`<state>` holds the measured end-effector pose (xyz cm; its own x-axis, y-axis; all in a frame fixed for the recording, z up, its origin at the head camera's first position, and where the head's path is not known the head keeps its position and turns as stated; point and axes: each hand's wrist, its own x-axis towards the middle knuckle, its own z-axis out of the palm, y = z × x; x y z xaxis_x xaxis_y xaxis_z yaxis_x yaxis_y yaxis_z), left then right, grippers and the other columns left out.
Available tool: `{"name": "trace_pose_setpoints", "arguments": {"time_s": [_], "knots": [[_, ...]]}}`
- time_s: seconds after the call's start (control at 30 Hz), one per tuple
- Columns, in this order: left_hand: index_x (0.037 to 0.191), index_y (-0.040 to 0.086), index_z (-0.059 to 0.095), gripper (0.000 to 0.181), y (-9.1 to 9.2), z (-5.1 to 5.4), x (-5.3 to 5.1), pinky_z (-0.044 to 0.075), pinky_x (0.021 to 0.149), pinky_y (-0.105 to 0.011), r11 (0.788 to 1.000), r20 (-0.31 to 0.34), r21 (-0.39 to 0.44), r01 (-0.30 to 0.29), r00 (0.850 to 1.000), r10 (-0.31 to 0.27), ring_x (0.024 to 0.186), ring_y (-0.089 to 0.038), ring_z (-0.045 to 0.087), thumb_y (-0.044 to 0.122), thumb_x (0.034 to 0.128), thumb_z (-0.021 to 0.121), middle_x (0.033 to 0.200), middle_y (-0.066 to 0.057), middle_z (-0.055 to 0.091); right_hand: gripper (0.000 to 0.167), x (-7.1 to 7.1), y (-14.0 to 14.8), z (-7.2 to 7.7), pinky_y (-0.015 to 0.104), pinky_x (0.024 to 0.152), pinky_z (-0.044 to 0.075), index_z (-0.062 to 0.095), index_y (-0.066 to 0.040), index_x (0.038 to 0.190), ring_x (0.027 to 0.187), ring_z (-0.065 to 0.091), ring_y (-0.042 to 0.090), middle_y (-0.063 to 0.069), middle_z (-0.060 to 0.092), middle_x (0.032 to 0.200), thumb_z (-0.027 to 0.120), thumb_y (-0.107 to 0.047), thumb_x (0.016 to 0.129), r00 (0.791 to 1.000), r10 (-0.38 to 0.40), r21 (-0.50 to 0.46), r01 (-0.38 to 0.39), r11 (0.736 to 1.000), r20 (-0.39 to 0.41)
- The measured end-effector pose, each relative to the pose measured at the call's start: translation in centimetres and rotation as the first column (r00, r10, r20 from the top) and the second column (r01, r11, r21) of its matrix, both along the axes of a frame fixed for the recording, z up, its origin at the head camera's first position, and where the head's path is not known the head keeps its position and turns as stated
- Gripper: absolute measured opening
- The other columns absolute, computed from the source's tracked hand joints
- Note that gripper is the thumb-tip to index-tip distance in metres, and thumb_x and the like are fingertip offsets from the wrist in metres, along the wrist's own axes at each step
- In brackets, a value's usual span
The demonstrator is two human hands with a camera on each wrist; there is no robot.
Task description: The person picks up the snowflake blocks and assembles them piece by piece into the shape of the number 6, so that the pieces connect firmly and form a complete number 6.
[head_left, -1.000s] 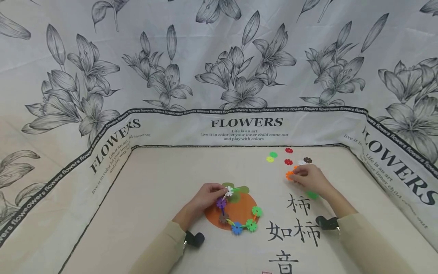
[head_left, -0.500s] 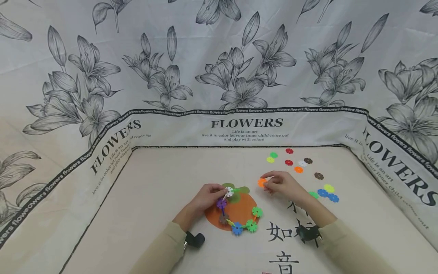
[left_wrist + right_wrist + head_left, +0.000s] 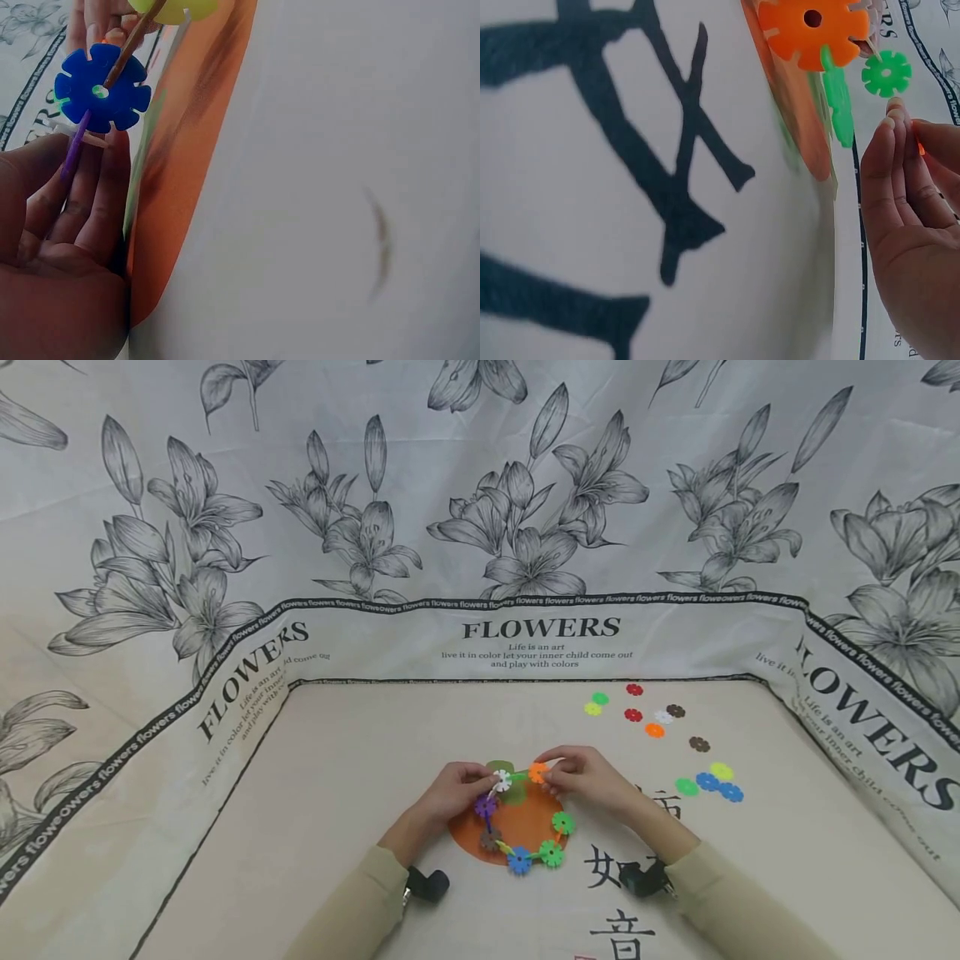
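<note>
A curved chain of slotted plastic snowflake discs hangs over a printed orange persimmon [image 3: 525, 814]. My left hand [image 3: 453, 792] pinches the white disc [image 3: 502, 780] at the chain's upper left. Below it run a purple disc [image 3: 486, 806], a brown disc [image 3: 491, 838], a blue disc [image 3: 519, 861] and green discs [image 3: 552, 853]. Between finger and thumb, my right hand [image 3: 588, 781] holds an orange disc [image 3: 537, 772] against the edge-on green disc [image 3: 517, 777] beside the white one. In the right wrist view, only a sliver of that orange disc shows; whether the two interlock cannot be told.
Loose discs lie at the back right, among them a red disc [image 3: 633, 715], an orange disc [image 3: 655, 731], a brown disc [image 3: 700, 744] and a blue disc [image 3: 731, 792]. A flower-printed cloth wall [image 3: 540, 643] borders the table.
My right hand has picked up an orange disc from the loose ones and carried it left to the chain's upper end. The left hand has stayed on the white disc.
</note>
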<state>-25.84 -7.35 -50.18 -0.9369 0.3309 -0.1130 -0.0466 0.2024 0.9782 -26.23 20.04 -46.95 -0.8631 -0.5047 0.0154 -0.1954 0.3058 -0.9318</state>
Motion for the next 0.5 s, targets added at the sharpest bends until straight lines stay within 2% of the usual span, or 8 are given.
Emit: {"name": "trace_pose_setpoints", "arguments": {"time_s": [0.23, 0.5], "knots": [[0.109, -0.002, 0.075, 0.025, 0.0, 0.2, 0.2, 0.050, 0.078, -0.025, 0.999, -0.008, -0.022, -0.025, 1.000, 0.025, 0.088, -0.014, 0.058, 0.019, 0.1007, 0.067, 0.096, -0.003, 0.072, 0.031, 0.3, -0.7, 0.0, 0.030, 0.078, 0.058, 0.060, 0.005, 0.130, 0.083, 0.068, 0.026, 0.026, 0.073, 0.097, 0.062, -0.009, 0.102, 1.000, -0.001, -0.013, 0.002, 1.000, 0.019], [0.106, -0.002, 0.075, 0.023, 0.0, 0.0, 0.0, 0.051, 0.079, -0.024, 0.999, 0.003, -0.013, -0.037, 0.999, 0.037, 0.089, -0.014, 0.058, 0.019, 0.0996, 0.069, 0.095, -0.003, 0.072, 0.031, 0.7, -1.2, 0.3, 0.032, 0.078, 0.059, 0.058, 0.005, 0.129, 0.083, 0.068, 0.028, 0.027, 0.073, 0.097, 0.062, -0.010, 0.102, 0.997, -0.055, -0.021, 0.056, 0.998, 0.054]]}}
